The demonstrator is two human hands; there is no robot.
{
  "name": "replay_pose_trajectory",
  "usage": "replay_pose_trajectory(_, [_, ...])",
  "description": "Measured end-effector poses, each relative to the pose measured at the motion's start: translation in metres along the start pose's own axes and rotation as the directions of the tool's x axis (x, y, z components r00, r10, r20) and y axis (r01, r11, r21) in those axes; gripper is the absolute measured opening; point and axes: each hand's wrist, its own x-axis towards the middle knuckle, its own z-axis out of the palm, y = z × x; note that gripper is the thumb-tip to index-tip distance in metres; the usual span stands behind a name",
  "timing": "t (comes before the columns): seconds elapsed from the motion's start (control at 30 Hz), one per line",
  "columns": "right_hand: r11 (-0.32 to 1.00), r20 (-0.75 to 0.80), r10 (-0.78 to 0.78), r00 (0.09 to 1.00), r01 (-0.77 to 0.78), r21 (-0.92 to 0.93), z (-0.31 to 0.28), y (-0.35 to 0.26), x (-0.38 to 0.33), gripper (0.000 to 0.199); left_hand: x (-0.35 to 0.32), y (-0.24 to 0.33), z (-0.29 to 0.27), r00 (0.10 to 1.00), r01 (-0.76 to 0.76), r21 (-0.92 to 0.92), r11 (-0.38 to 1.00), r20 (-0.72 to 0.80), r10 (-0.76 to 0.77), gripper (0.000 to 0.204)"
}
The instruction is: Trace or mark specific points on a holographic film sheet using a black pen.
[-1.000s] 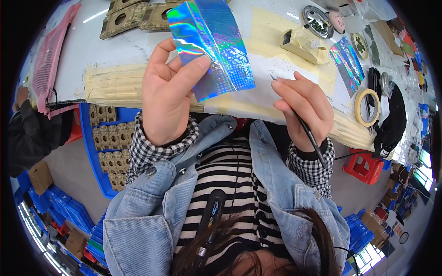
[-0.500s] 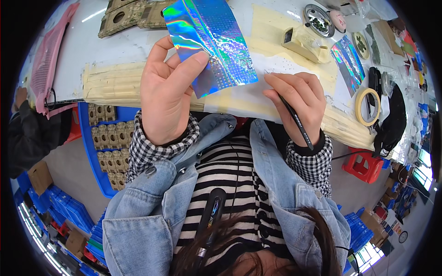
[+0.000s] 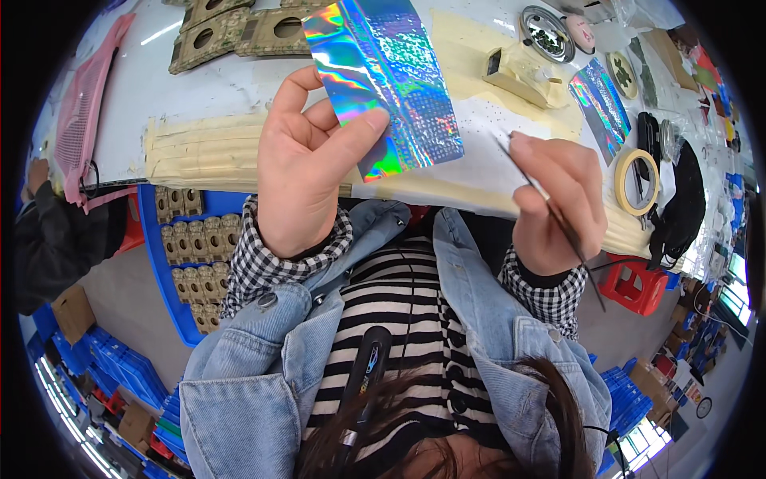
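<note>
My left hand (image 3: pixel 307 160) pinches a shiny holographic pouch (image 3: pixel 411 88) between thumb and fingers, tilted above the near table edge. A raised band runs along the pouch, and tiny raised dots cover much of its right part. In my right hand (image 3: pixel 562 199) is a slim black fine-tipped brush (image 3: pixel 570 231); its tip points up and left, apart from the pouch. Below the pouch lies white paper (image 3: pixel 479 132) with small dark specks. Camouflage-patterned pieces with round holes (image 3: pixel 263 36) lie at the far left, partly hidden by the pouch.
On the right are a tape roll (image 3: pixel 637 185), another holographic pouch (image 3: pixel 594 108), a cream dispenser-like block (image 3: pixel 523 76) and a round metal dish (image 3: pixel 547 36). A blue tray (image 3: pixel 171 283) of camouflage pieces sits below left. A pink mesh bag (image 3: pixel 88 112) hangs over the table's left edge.
My left hand and the pouch have shifted slightly right and down. My right hand has moved right and away from the pouch, turning the brush so that its tip shows.
</note>
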Motion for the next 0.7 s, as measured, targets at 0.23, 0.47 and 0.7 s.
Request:
replay_pose_trajectory(0.23, [0.990,0.087,-0.131,0.988,0.125,0.071,0.017,-0.010,0.008,0.030,-0.002,-0.001,0.009,0.994,0.033,0.018,0.999,0.101,-0.035,0.044])
replay_pose_trajectory(0.47, [0.994,0.174,-0.090,0.981,0.076,0.082,0.015,-0.012,0.006,0.033,-0.004,-0.001,0.012,0.993,0.022,0.052,0.998,0.112,-0.028,0.046])
replay_pose_trajectory(0.7, [0.993,0.160,-0.095,0.982,0.082,0.084,0.016,-0.010,0.004,0.033,-0.006,-0.002,0.013,0.995,-0.018,0.095,0.995,0.099,0.009,0.048])
